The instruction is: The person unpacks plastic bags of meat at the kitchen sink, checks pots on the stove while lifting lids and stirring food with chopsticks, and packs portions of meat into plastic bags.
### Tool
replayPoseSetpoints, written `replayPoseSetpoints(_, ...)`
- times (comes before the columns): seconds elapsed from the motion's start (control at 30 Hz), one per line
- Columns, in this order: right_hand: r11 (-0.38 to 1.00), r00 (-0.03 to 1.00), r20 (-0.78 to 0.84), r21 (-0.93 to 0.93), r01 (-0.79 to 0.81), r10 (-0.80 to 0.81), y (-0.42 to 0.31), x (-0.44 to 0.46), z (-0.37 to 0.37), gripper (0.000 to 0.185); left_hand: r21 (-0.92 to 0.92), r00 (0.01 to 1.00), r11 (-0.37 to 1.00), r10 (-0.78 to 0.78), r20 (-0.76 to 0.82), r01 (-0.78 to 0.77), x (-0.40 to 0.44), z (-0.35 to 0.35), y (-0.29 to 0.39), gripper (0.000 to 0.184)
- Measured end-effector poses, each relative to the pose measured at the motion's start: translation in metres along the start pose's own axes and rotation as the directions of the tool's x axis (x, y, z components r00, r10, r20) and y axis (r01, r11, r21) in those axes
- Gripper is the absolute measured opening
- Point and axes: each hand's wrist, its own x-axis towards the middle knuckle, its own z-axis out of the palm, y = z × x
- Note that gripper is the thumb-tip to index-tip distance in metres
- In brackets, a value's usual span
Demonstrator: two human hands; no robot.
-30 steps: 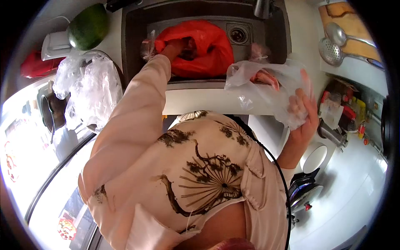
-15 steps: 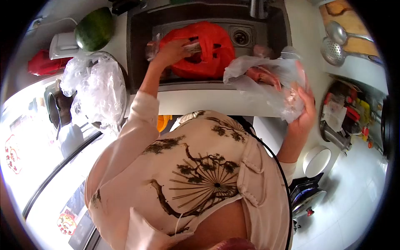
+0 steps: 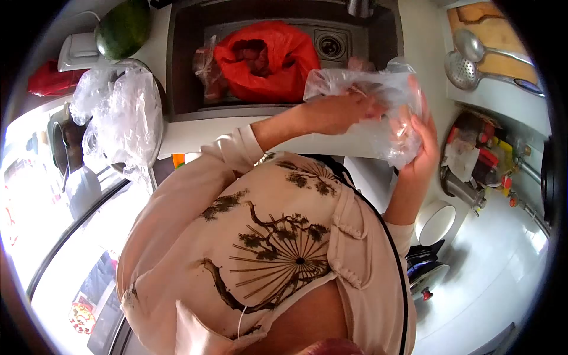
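Observation:
My right hand (image 3: 423,139) grips a clear plastic bag (image 3: 393,142) from its right side, over the counter edge. Pinkish meat shows through the plastic, and the bag's mouth faces left. Reaching across from the left, my left hand (image 3: 337,113) is at that mouth. Its fingers are blurred and partly inside, so what they hold cannot be made out. A red plastic bag (image 3: 284,74) sits in the dark sink (image 3: 183,106), its top gaping with dark reddish contents inside. Beside it on the left lies another clear bag (image 3: 207,71).
Crumpled clear bags (image 3: 127,112) lie on the left counter, near a watermelon (image 3: 123,29) and a white appliance (image 3: 80,52). On the right are a ladle (image 3: 469,44), a slotted spoon (image 3: 461,70), a wooden board (image 3: 503,38) and a white bowl (image 3: 435,223).
My left hand has left the red bag and moved right to the clear bag's mouth. The red bag's opening is now uncovered. My right hand keeps its grip.

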Motion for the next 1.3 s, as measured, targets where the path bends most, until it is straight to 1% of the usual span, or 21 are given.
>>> replayPoseSetpoints(0.07,0.999,0.998,0.054,0.01,-0.031,0.03,-0.002,-0.003,-0.006,0.061,-0.041,0.99,0.999,-0.01,0.143,0.016,0.003,-0.016,0.01,0.042)
replayPoseSetpoints(0.13,1.0,0.999,0.042,-0.004,-0.012,0.012,0.0,-0.003,-0.017,0.062,-0.423,0.994,0.905,-0.078,-0.074,0.04,-0.007,-0.066,0.015,0.029)
replayPoseSetpoints(0.2,1.0,1.0,0.008,-0.015,0.02,-0.019,0.002,-0.003,-0.021,0.062,-0.659,0.962,0.735,-0.266,-0.061,0.161,-0.026,-0.106,-0.002,0.019)
replayPoseSetpoints(0.27,1.0,1.0,0.014,0.02,0.007,-0.007,0.002,-0.004,-0.02,0.062,-0.646,0.838,0.714,-0.505,-0.209,0.27,-0.044,-0.128,-0.037,0.019)
replayPoseSetpoints(0.33,1.0,1.0,0.027,0.017,0.015,-0.015,0.002,-0.004,-0.023,0.061,-0.335,0.718,0.726,-0.675,-0.173,0.601,-0.059,-0.12,-0.105,0.02)
replayPoseSetpoints(0.37,1.0,0.999,0.043,0.002,0.028,-0.028,0.004,-0.004,-0.023,0.061,0.235,0.759,0.748,-0.648,0.061,0.62,-0.058,-0.109,-0.138,0.022)
replayPoseSetpoints(0.4,1.0,0.998,0.049,0.008,0.026,-0.027,0.002,-0.004,-0.014,0.061,0.712,0.667,0.614,-0.691,0.277,0.34,-0.061,-0.098,-0.166,0.023)
replayPoseSetpoints(0.47,0.999,0.978,-0.21,-0.05,0.002,-0.012,-0.006,-0.01,0.014,0.065,0.534,0.534,0.563,-0.814,0.228,0.63,-0.074,-0.061,-0.196,0.029)
replayPoseSetpoints(0.5,0.998,0.979,-0.203,-0.054,0.018,-0.029,-0.006,-0.01,0.011,0.065,0.536,0.529,0.556,-0.819,0.222,0.635,-0.082,-0.044,-0.212,0.029)
replayPoseSetpoints(0.57,0.999,0.989,-0.146,-0.029,-0.025,0.021,-0.007,-0.01,-0.003,0.065,0.562,0.567,0.737,-0.662,0.49,0.375,-0.096,-0.014,-0.241,0.038)
replayPoseSetpoints(0.6,0.998,0.993,-0.094,-0.01,-0.069,0.068,-0.008,-0.01,-0.007,0.064,0.564,0.573,0.721,-0.679,0.458,0.403,-0.098,-0.003,-0.245,0.039)
replayPoseSetpoints(0.73,0.999,0.995,-0.087,0.003,-0.05,0.05,-0.01,-0.011,-0.007,0.065,0.537,0.645,0.623,-0.743,0.18,0.568,-0.106,0.023,-0.251,0.04)
replayPoseSetpoints(0.8,0.996,0.999,0.005,0.069,-0.054,0.054,-0.008,-0.011,-0.012,0.066,0.522,0.666,0.608,-0.74,0.098,0.599,-0.106,0.03,-0.254,0.041)
replayPoseSetpoints(0.93,0.99,0.997,0.003,0.112,-0.08,0.08,-0.009,-0.01,-0.006,0.067,0.51,0.684,0.603,-0.729,0.038,0.614,-0.108,0.034,-0.257,0.043)
replayPoseSetpoints(1.0,0.995,0.996,-0.056,0.069,-0.071,0.075,-0.009,-0.009,-0.003,0.067,0.51,0.693,0.599,-0.721,0.009,0.617,-0.111,0.035,-0.259,0.043)
replayPoseSetpoints(1.07,0.994,0.997,-0.02,0.087,-0.066,0.068,-0.008,-0.008,-0.009,0.067,0.516,0.698,0.589,-0.715,-0.026,0.623,-0.114,0.04,-0.26,0.044)
replayPoseSetpoints(1.13,0.993,0.998,0.019,0.101,-0.065,0.063,-0.007,-0.008,-0.011,0.067,0.522,0.681,0.566,-0.731,-0.04,0.638,-0.114,0.044,-0.252,0.045)
replayPoseSetpoints(1.17,0.994,0.998,-0.003,0.084,-0.066,0.066,-0.007,-0.008,-0.009,0.067,0.495,0.608,0.546,-0.792,0.045,0.675,-0.108,0.037,-0.239,0.048)
replayPoseSetpoints(1.2,0.995,0.997,-0.024,0.067,-0.069,0.07,-0.007,-0.007,-0.008,0.067,0.496,0.608,0.545,-0.793,0.044,0.676,-0.108,0.04,-0.241,0.048)
replayPoseSetpoints(1.27,0.995,0.997,-0.021,0.066,-0.074,0.076,-0.006,-0.005,-0.006,0.067,0.422,0.718,0.645,-0.696,-0.022,0.637,-0.112,0.046,-0.247,0.048)
replayPoseSetpoints(1.3,0.995,0.997,-0.019,0.063,-0.078,0.079,-0.005,-0.003,-0.005,0.067,0.379,0.734,0.677,-0.68,-0.006,0.63,-0.115,0.046,-0.249,0.048)
